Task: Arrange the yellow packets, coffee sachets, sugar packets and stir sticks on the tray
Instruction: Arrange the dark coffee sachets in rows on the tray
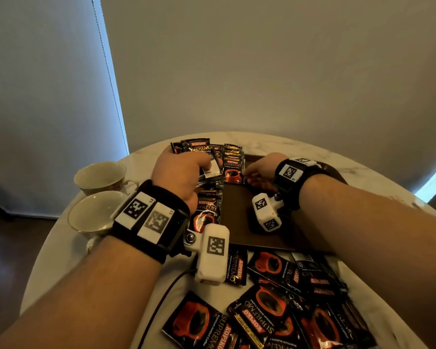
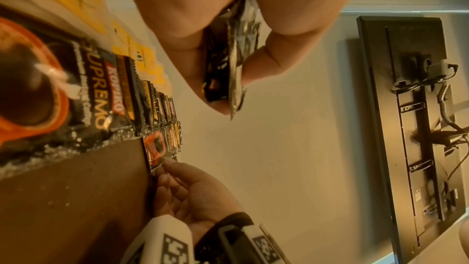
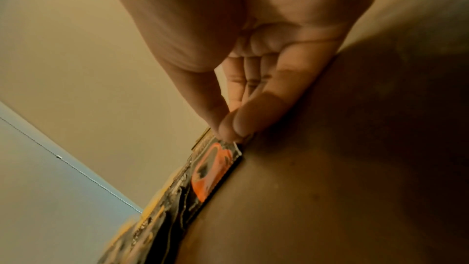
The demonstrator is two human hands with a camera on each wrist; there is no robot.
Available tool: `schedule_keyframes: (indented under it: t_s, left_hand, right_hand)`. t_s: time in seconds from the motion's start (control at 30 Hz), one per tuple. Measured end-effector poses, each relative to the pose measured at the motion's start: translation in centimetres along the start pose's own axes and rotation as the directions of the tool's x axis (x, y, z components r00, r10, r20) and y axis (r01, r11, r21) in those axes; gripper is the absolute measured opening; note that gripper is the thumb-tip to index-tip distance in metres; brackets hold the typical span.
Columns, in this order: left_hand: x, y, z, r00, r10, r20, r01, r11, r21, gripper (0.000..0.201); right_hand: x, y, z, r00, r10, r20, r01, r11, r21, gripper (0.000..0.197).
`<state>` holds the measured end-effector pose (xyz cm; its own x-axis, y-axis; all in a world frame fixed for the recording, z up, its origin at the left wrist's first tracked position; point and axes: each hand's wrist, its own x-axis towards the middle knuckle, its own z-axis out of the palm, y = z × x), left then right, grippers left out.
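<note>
A brown tray point(image 1: 239, 222) lies mid-table with a row of black coffee sachets point(image 1: 207, 210) overlapping along its left side. My left hand point(image 1: 207, 165) hovers over that row and grips a bunch of coffee sachets point(image 1: 199, 149), which shows edge-on point(image 2: 228, 57) between thumb and fingers in the left wrist view. My right hand point(image 1: 252, 175) reaches across the tray, its thumb and forefinger point(image 3: 228, 136) pinching the corner of the far sachet point(image 1: 233, 172) point(image 3: 210, 170) of the row. Yellow packets point(image 2: 73, 1) lie beyond the row. Sugar packets and stir sticks are not in sight.
Several loose coffee sachets point(image 1: 275, 306) are heaped at the table's near edge. Two teacups point(image 1: 101, 177) point(image 1: 93, 215) stand on the left. A black cable point(image 1: 161, 303) trails from my left wrist camera. The wall is close behind the table.
</note>
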<state>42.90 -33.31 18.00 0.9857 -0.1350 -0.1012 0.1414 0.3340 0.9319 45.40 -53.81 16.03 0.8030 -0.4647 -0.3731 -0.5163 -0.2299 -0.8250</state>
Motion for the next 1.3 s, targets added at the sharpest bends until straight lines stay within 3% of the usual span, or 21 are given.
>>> schedule_keyframes:
  t_s: [0.17,0.3,0.4,0.5,0.6,0.73,0.83,0.93,1.03,1.17,1.23,1.3]
  left_hand:
    - [0.2,-0.5,-0.1,1.0,0.026,0.009,-0.026,0.997,0.077,0.048]
    - [-0.2,-0.7,0.1,0.993,0.013,0.119,-0.024,0.995,0.092,0.052]
    - [-1.0,-0.8,0.4,0.97,-0.001,0.241,-0.041,0.985,0.168,0.061]
    - [-1.6,-0.7,0.8,0.969,-0.035,0.244,0.0,0.99,0.144,0.047]
    - [-1.3,-0.5,0.9,0.991,-0.101,0.091,0.098,0.995,0.037,0.039]
    - [-1.3,-0.3,1.1,0.998,-0.043,0.054,0.045,0.998,-0.042,0.022]
    - [-1.8,-0.4,1.6,0.999,0.0,0.05,0.001,1.0,-0.018,0.011]
    - [-2.1,-0.7,1.8,0.994,0.052,0.101,-0.062,0.992,0.107,0.012]
    - [-2.1,-0.8,1.7,0.989,0.033,0.142,-0.043,0.996,0.072,0.017]
    - [-1.9,-0.5,1.4,0.984,-0.004,0.177,0.001,1.0,0.021,0.027]
    - [-1.8,-0.6,1.2,0.974,0.015,0.227,-0.031,0.997,0.067,0.032]
    - [-1.7,-0.7,1.0,0.967,0.058,0.247,-0.088,0.99,0.111,0.038]
  right_hand:
    - [-1.6,0.4,-1.0,0.996,-0.088,-0.019,0.09,0.978,0.19,0.022]
    - [-6.5,0.3,-1.5,0.954,-0.237,0.184,0.17,0.932,0.32,0.033]
    - [-9.1,0.6,-1.2,0.897,-0.342,0.281,0.247,0.913,0.324,0.024]
    - [-9.6,1.2,-0.8,0.885,-0.41,0.221,0.312,0.874,0.372,0.009]
    - [-9.4,1.2,-1.1,0.926,-0.37,0.073,0.292,0.827,0.48,0.007]
    - [-9.0,1.1,-1.6,0.898,-0.435,-0.063,0.408,0.772,0.487,0.018]
    - [-9.3,1.2,-0.7,0.858,-0.513,-0.035,0.483,0.78,0.397,0.033]
    - [-9.7,1.1,0.5,0.826,-0.56,0.066,0.504,0.785,0.36,0.036]
    - [-9.8,1.0,0.8,0.814,-0.566,0.127,0.493,0.79,0.364,0.033]
    - [-9.7,1.1,0.5,0.816,-0.568,0.108,0.497,0.785,0.37,0.016]
    - [-9.7,1.2,0.5,0.801,-0.592,0.088,0.535,0.774,0.339,0.009]
    - [-9.6,1.2,0.5,0.779,-0.624,0.069,0.565,0.745,0.356,0.013]
